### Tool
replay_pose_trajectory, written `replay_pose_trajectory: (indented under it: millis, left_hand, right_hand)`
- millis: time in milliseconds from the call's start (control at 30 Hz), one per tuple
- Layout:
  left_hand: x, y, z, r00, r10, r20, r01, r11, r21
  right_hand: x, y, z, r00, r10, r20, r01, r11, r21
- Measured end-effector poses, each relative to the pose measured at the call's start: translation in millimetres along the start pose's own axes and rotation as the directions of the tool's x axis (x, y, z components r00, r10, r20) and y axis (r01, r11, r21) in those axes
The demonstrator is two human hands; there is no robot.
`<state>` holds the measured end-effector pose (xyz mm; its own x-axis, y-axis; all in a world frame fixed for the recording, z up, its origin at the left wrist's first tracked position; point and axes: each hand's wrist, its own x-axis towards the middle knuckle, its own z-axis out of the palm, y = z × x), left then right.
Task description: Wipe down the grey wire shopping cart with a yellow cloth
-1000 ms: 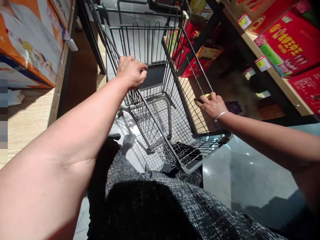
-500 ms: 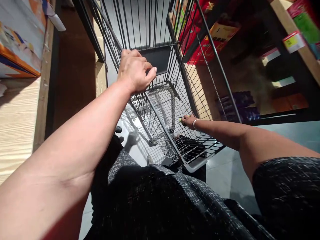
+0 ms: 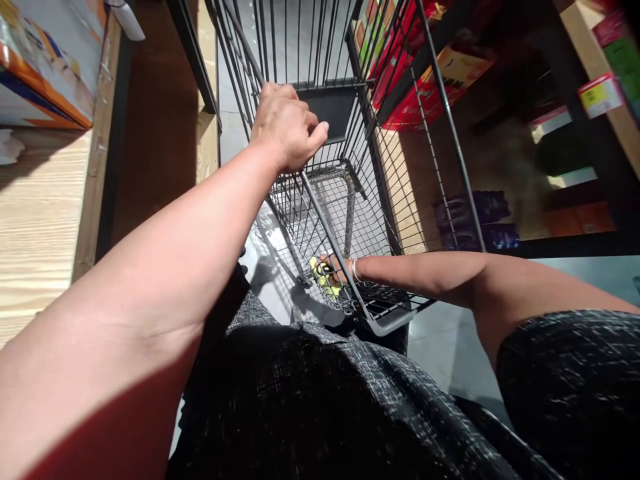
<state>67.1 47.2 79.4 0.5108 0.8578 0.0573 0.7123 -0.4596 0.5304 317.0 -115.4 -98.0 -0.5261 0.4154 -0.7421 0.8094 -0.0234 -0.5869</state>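
A black wire shopping cart stands in front of me. My left hand is closed over the cart's upper rim, knuckles up and thumb lying along the near side. Deep inside the basket, my right hand presses a yellow cloth against the wire mesh of the near left wall. A bracelet circles that wrist. The cart's rim and the wires cover some of the fingers and part of the cloth.
Wooden shelving with a boxed product runs along the left. On the right, shelves hold red bags, dark purple packages and price tags. A grey tiled floor shows below.
My right hand has moved left across the basket to its near left wall, and the yellow cloth now shows plainly. My left hand stays on the rim; the view has shifted slightly.
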Motion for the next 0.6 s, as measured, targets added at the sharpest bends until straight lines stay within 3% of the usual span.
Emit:
replay_pose_trajectory:
  millis: [100, 200, 300, 433, 500, 600]
  left_hand:
    - [-1.2, 0.8, 0.7, 1.000, 0.006, -0.001, -0.006, 1.000, 0.007]
    - [-3.1, 3.1, -0.5, 0.998, -0.025, -0.060, 0.027, 0.999, 0.032]
    - [-5.0, 4.8, -1.9, 0.995, -0.028, -0.092, 0.032, 0.999, 0.040]
    - [-6.3, 5.3, -2.1, 0.995, -0.015, -0.100, 0.018, 0.999, 0.030]
    - [-6.8, 5.7, -2.0, 0.995, -0.008, -0.094, 0.011, 1.000, 0.022]
    - [-7.9, 7.5, -2.1, 0.999, 0.006, -0.052, -0.004, 0.999, 0.031]
  right_hand:
    - [-16.7, -22.6, -1.1, 0.996, 0.081, -0.030, -0.077, 0.989, 0.129]
    - [-51.7, -46.6, -17.4, 0.990, 0.139, -0.035, -0.114, 0.910, 0.398]
    - [-100.9, -77.5, -40.5, 0.996, 0.071, -0.059, -0.027, 0.837, 0.547]
    - [-152.0, -111.1, -61.0, 0.977, -0.001, -0.215, 0.126, 0.815, 0.566]
    - [-151.8, -111.9, -61.0, 0.962, -0.007, -0.273, 0.150, 0.851, 0.503]
    - [-118.4, -90.8, -49.2, 0.980, 0.047, -0.193, 0.027, 0.931, 0.364]
